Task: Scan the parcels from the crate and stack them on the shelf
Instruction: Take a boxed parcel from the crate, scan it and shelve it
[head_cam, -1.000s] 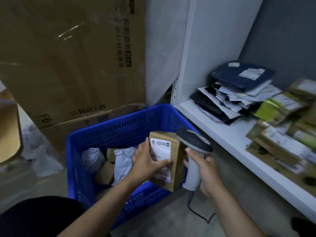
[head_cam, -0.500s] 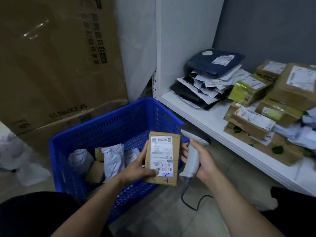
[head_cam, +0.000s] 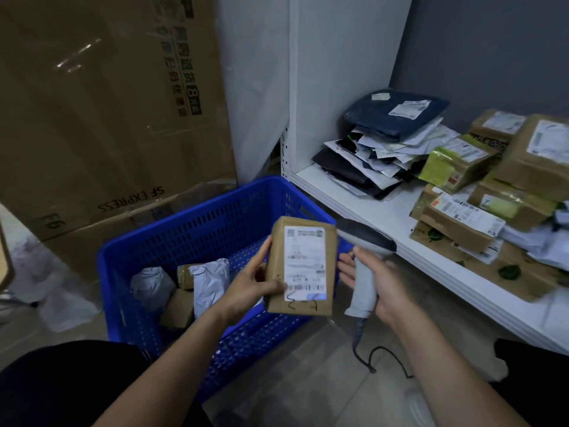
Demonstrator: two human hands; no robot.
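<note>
My left hand (head_cam: 251, 285) grips a small brown cardboard parcel (head_cam: 303, 266) by its left edge, white label facing me, over the right side of the blue crate (head_cam: 172, 251). Just right of the parcel, my right hand (head_cam: 374, 280) holds the grey handle of a barcode scanner (head_cam: 365, 241), its dark head pointing left behind the parcel's top corner. Several grey bags and brown boxes (head_cam: 197, 278) lie in the crate. The white shelf (head_cam: 378, 211) to the right carries a pile of flat mailers (head_cam: 391, 140) and brown boxes (head_cam: 498, 186).
A large brown carton (head_cam: 101, 112) leans against the wall behind the crate. The scanner's cable (head_cam: 369, 355) trails on the tiled floor. A white upright panel (head_cam: 332, 72) closes the shelf's left end. Plastic wrap (head_cam: 61, 303) lies on the floor at left.
The parcel has turned so its label faces me flat. The scanner has lowered from in front of the label to beside the parcel. My view has swung toward the shelf.
</note>
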